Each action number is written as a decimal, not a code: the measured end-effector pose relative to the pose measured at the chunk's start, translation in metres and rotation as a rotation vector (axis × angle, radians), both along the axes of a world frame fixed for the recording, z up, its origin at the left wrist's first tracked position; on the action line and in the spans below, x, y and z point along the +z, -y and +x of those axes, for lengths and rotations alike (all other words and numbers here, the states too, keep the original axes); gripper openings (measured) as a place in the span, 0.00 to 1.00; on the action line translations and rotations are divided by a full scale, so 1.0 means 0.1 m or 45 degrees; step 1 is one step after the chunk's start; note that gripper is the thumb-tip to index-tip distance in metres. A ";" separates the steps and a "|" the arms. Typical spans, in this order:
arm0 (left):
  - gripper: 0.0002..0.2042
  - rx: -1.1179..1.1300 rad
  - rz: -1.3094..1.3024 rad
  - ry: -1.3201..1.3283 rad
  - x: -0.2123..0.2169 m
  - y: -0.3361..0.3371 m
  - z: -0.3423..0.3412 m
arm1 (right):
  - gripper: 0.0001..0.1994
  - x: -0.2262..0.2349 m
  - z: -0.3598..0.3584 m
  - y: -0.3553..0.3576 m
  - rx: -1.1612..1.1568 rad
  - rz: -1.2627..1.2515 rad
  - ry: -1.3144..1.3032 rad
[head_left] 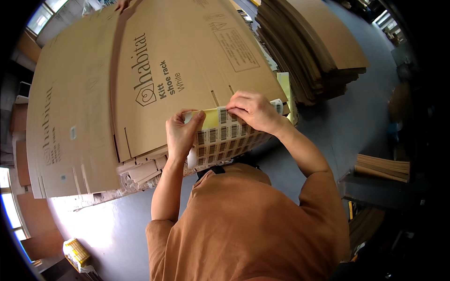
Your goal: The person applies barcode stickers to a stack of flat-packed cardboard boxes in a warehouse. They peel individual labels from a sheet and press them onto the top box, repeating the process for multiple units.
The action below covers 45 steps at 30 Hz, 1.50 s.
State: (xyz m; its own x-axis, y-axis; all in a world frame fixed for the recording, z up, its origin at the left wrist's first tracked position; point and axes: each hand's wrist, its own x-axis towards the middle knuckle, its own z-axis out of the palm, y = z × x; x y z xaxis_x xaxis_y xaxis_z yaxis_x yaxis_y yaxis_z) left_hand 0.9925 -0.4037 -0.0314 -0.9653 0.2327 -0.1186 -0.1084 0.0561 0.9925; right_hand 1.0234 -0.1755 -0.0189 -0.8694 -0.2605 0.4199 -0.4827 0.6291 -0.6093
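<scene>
A sheet of barcode labels (227,139) hangs in front of me, at the near edge of a flat brown carton (187,51). My left hand (179,133) is closed on the sheet's upper left corner, thumb on top. Beside that thumb, bare yellow backing shows in the top row. The fingers of my right hand (255,112) pinch at a barcode label (222,115) along the sheet's top edge. Whether that label has lifted off the backing is hard to make out. The carton's printed face is up, with narrow slots cut near its close edge.
A second flat carton (75,107) lies to the left on the stack. Another person's hand (123,4) touches the far edge. Tall piles of cardboard sheets (309,51) stand at the far right. More cardboard strips (382,167) sit farther right; a yellow package (76,253) is at lower left.
</scene>
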 end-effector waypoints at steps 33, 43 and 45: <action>0.09 -0.396 -0.733 -1.056 -0.62 -0.78 -1.12 | 0.09 -0.44 -2.52 -0.48 0.194 0.261 0.842; 0.09 -0.392 -0.893 -1.002 -0.58 -0.81 -1.10 | 0.21 -0.03 -2.25 -0.25 -0.446 0.680 0.501; 0.08 -0.398 -0.861 -1.073 -0.61 -0.71 -1.02 | 0.25 -0.01 -2.18 -0.22 -0.526 0.372 0.418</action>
State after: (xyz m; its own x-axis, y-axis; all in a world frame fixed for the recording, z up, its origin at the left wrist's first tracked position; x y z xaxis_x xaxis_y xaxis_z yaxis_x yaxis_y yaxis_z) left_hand 0.8901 -0.3328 -0.0927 -0.7074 0.6138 0.3504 0.6958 0.5177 0.4979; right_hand 0.8054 -0.1538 -0.0199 -0.9953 0.0620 0.0744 0.0211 0.8884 -0.4586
